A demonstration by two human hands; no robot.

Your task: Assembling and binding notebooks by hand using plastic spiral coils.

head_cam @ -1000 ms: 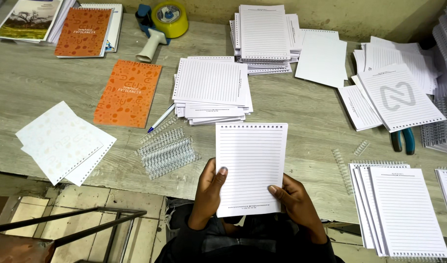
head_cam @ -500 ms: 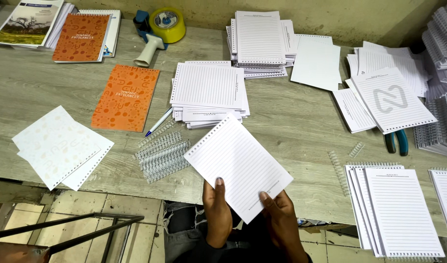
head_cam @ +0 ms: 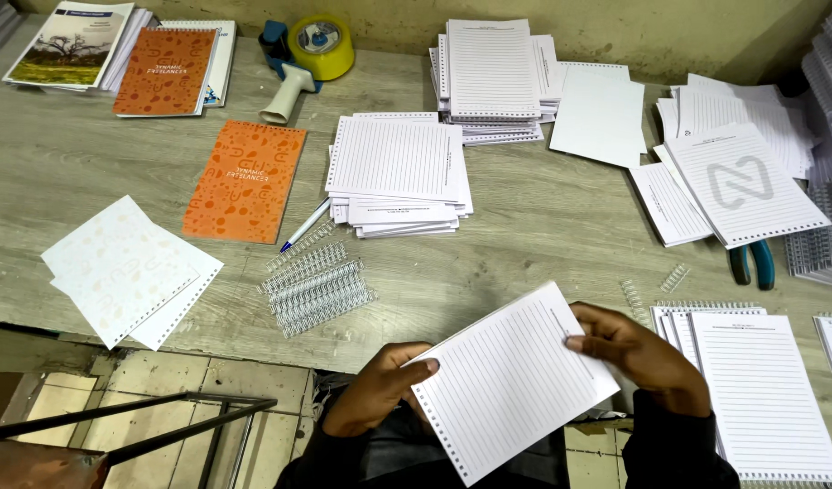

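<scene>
My left hand [head_cam: 379, 388] grips the lower left corner of a stack of lined, punched sheets [head_cam: 511, 380], thumb on top near the row of holes. My right hand [head_cam: 635, 358] pinches the upper right edge of the same stack, fingers curled over it. The sheets are tilted, punched edge running down to the lower left, and I hold them at the near edge of the counter [head_cam: 543, 226], partly out over it above my lap.

Just beside my right hand lies a pile of bound lined pads [head_cam: 760, 389], and near them two short bits of wire binding [head_cam: 674, 277]. Teal-handled pliers [head_cam: 751, 264] lie a little farther back.

To the left of my hands, a bundle of silver wire binding combs [head_cam: 314, 285] rests on the counter, with a blue and white pen [head_cam: 304, 225] just behind it. Behind that sits a pile of lined punched paper [head_cam: 398, 172], and farther back a taller pile [head_cam: 493, 77]. An orange cover [head_cam: 245, 179] lies left of the pen, and pale patterned cover sheets [head_cam: 126, 267] lie near the left edge. At the back stand a tape dispenser with a yellow roll [head_cam: 307, 54] and a second orange notebook [head_cam: 164, 71].
</scene>
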